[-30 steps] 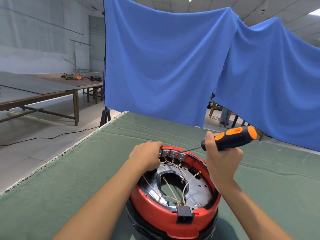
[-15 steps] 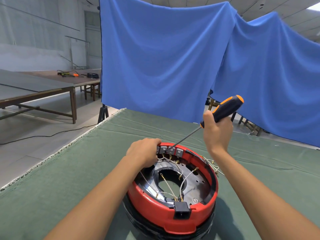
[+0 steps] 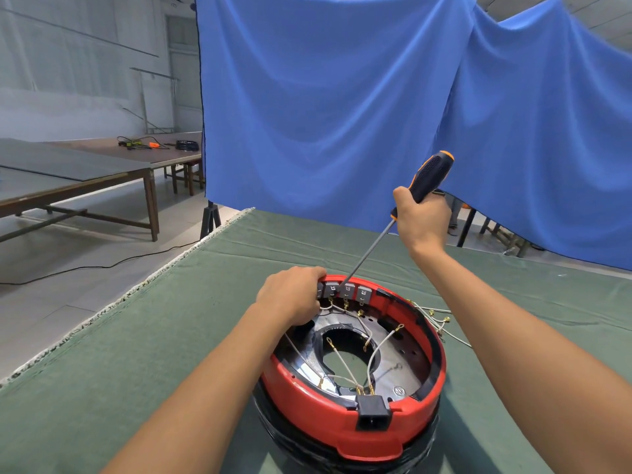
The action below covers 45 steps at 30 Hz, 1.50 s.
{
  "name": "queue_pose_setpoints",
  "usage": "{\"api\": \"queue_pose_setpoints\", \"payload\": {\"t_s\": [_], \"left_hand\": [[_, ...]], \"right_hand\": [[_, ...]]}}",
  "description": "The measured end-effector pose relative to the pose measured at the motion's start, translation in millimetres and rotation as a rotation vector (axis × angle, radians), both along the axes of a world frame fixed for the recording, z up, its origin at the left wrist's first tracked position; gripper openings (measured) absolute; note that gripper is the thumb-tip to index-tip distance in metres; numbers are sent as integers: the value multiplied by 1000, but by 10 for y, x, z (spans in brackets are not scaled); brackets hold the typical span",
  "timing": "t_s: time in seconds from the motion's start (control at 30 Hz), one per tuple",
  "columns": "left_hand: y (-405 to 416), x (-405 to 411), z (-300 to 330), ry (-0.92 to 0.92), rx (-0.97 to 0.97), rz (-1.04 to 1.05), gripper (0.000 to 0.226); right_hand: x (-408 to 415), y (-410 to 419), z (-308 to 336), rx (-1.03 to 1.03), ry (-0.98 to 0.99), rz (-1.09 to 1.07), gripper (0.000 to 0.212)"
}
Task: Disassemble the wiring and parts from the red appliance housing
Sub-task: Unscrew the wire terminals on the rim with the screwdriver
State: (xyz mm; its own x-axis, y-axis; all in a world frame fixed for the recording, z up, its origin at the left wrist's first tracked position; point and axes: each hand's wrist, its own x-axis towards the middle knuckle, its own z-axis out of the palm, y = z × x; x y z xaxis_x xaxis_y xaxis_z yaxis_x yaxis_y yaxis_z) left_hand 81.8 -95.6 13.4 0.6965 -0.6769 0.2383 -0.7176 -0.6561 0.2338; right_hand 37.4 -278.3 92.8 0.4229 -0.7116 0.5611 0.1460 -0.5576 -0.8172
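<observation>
Red plastic ring-shaped appliance housing point(image 3: 301, 391) sits on the green felt-covered tabletop point(image 3: 136, 354), lower centre of the frame. It looks rigid and fairly heavy; judged best steadied at the rim. The left hand point(image 3: 290, 295) clenches the far rim beside a row of grey terminal blocks point(image 3: 347, 291). The right hand point(image 3: 422, 217) grasps the black-and-orange screwdriver point(image 3: 429, 174), its tip at the blocks. Thin white wires with brass ring lugs point(image 3: 376, 350) cross the metal plate; they appear flexible and fragile, so hold them at the lugs. A blue fabric backdrop point(image 3: 342, 97) hangs behind. Wooden tables point(image 3: 102, 172) stand at upper left on a grey floor.
</observation>
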Motion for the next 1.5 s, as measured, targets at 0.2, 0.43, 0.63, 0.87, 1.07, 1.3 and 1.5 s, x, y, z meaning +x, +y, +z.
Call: {"api": "queue_pose_setpoints", "payload": {"t_s": [0.2, 0.43, 0.63, 0.87, 1.07, 1.3, 1.5], "left_hand": [[13, -13, 19, 21, -7, -9, 31], [5, -38, 6, -8, 15, 12, 31], [-8, -29, -4, -22, 25, 24, 33], [-20, -9, -10, -28, 28, 20, 34], [-13, -4, -23, -40, 25, 15, 32], [-19, 13, -25, -30, 15, 8, 34], [-9, -1, -19, -25, 6, 2, 33]], "right_hand": [[-60, 107, 52, -27, 27, -11, 30], [-282, 333, -135, -206, -171, -40, 31], [-333, 153, -159, -10, -106, -84, 27], [-115, 73, -23, 40, -22, -68, 28], [-14, 23, 13, 57, 56, -109, 28], [73, 74, 83, 31, 129, -95, 24], [-44, 102, 53, 42, 25, -93, 25]]}}
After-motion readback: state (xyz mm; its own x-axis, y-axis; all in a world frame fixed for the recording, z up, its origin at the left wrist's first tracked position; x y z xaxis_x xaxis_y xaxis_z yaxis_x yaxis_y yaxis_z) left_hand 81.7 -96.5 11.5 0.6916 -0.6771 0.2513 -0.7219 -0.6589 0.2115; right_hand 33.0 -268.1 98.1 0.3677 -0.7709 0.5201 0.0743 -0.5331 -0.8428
